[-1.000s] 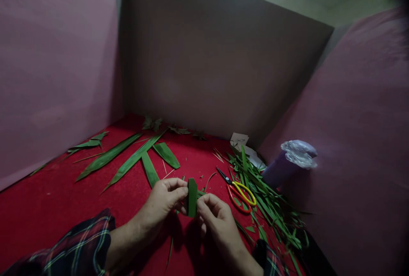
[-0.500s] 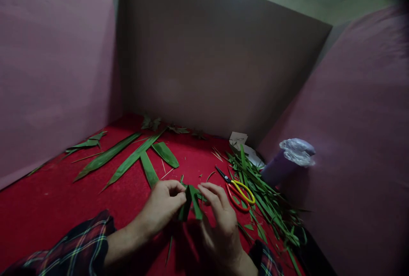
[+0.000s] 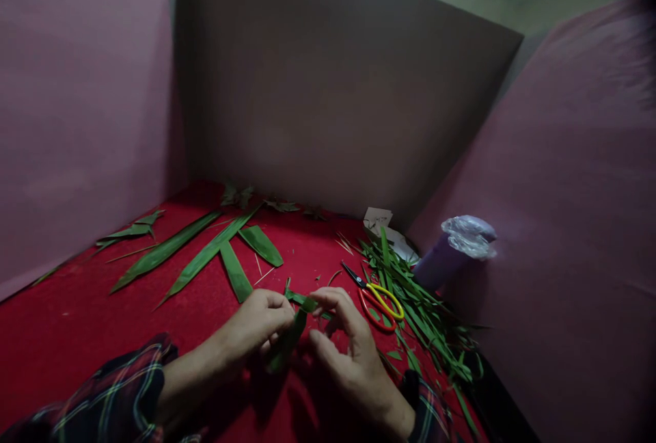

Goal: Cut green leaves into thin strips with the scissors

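Note:
A folded strip of green leaf (image 3: 288, 344) hangs between my hands, low over the red cloth. My left hand (image 3: 261, 323) pinches it from the left side. My right hand (image 3: 351, 357) has its fingers apart, thumb away from the index finger, with fingertips at the upper end of the strip; whether they touch it I cannot tell. Just behind the strip more green leaf pieces (image 3: 294, 297) show, partly covered by my fingers. Scissors (image 3: 376, 299) with one red and one yellow handle lie to the right of my right hand, black blades pointing away.
Long leaves (image 3: 210, 251) lie at left on the red cloth (image 3: 66, 340). A heap of shredded leaf strips (image 3: 420, 306) spreads at right, beside a purple roll (image 3: 441, 258) with clear plastic on top. Thin sticks (image 3: 345, 245) and white paper (image 3: 378, 217) lie farther back. Pink walls close both sides.
The leaf strip has gone from upright to folded open, then slanting down to the left. My right hand's pinch has loosened and its fingers have spread. My left hand keeps its pinch.

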Demonstrator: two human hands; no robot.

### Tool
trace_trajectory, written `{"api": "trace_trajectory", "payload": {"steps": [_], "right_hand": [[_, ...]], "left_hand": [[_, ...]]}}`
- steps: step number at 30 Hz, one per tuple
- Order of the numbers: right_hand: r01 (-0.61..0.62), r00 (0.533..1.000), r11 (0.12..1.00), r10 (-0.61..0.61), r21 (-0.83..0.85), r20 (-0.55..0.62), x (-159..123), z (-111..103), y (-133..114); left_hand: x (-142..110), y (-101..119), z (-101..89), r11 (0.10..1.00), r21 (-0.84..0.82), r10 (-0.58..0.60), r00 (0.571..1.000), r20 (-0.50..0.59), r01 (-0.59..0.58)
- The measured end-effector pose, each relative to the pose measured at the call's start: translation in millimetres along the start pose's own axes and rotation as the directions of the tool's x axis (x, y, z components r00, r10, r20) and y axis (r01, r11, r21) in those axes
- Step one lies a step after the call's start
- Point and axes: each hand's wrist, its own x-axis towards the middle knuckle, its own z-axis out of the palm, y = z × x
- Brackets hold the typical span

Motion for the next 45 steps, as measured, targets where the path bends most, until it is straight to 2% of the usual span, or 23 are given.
{"api": "trace_trajectory", "payload": {"steps": [3, 6, 8, 11, 15, 17, 20, 26, 28, 30, 34, 38, 42, 45], "right_hand": [[-0.007, 0.999, 1.000, 0.008, 0.002, -0.045, 1, 2, 0], [-0.144, 0.983, 0.980, 0.158, 0.140, -0.095, 4, 1, 5], [-0.245, 0.958, 0.926, 0.276, 0.286, -0.072, 6, -1, 8], [-0.313, 0.928, 0.842, 0.369, 0.439, -0.046, 9, -2, 12], [-0.386, 0.882, 0.739, 0.471, 0.553, -0.014, 9, 0, 19], [-0.406, 0.871, 0.720, 0.491, 0.563, 0.000, 9, 0, 23], [-0.386, 0.880, 0.745, 0.474, 0.544, -0.026, 12, -2, 26], [-0.321, 0.898, 0.828, 0.420, 0.460, -0.129, 20, -11, 37], [-0.303, 0.902, 0.862, 0.397, 0.407, -0.170, 23, -13, 44], [-0.267, 0.901, 0.905, 0.356, 0.332, -0.247, 25, -15, 51], [-0.182, 0.888, 0.974, 0.222, 0.135, -0.403, 25, -19, 56], [-0.118, 0.903, 0.993, 0.099, -0.020, -0.417, 23, -19, 52], [-0.091, 0.918, 0.992, 0.048, -0.092, -0.393, 21, -16, 48], [-0.090, 0.923, 0.989, 0.038, -0.119, -0.383, 20, -15, 48]], "left_hand": [[-3, 1, 2.5, 0.988, 0.143, 0.057, 0.998, -0.019, -0.053], [-4, 3, 4.4, 0.970, 0.217, 0.122, 0.992, -0.036, -0.112], [-4, 3, 4.1, 0.966, 0.218, 0.154, 0.987, -0.049, -0.139], [-2, 3, 1.7, 0.971, 0.179, 0.170, 0.984, -0.056, -0.158], [-1, 5, -1.0, 0.983, 0.111, 0.151, 0.987, -0.061, -0.144], [-1, 7, -1.6, 0.986, 0.093, 0.142, 0.987, -0.068, -0.136], [0, 5, -1.8, 0.977, 0.112, 0.187, 0.980, -0.063, -0.179], [11, -1, -7.0, 0.917, 0.264, 0.327, 0.942, -0.069, -0.299], [21, 4, -12.6, 0.839, 0.412, 0.407, 0.912, -0.044, -0.355], [34, 13, -19.0, 0.646, 0.663, 0.509, 0.861, -0.003, -0.379], [61, 33, -27.3, 0.497, 0.799, 0.582, 0.813, -0.018, -0.338], [85, 38, -28.3, 0.380, 0.885, 0.623, 0.782, -0.030, -0.269], [103, 32, -31.6, 0.307, 0.922, 0.604, 0.797, 0.002, -0.235], [111, 26, -36.3, 0.289, 0.934, 0.588, 0.809, 0.002, -0.212]]}}
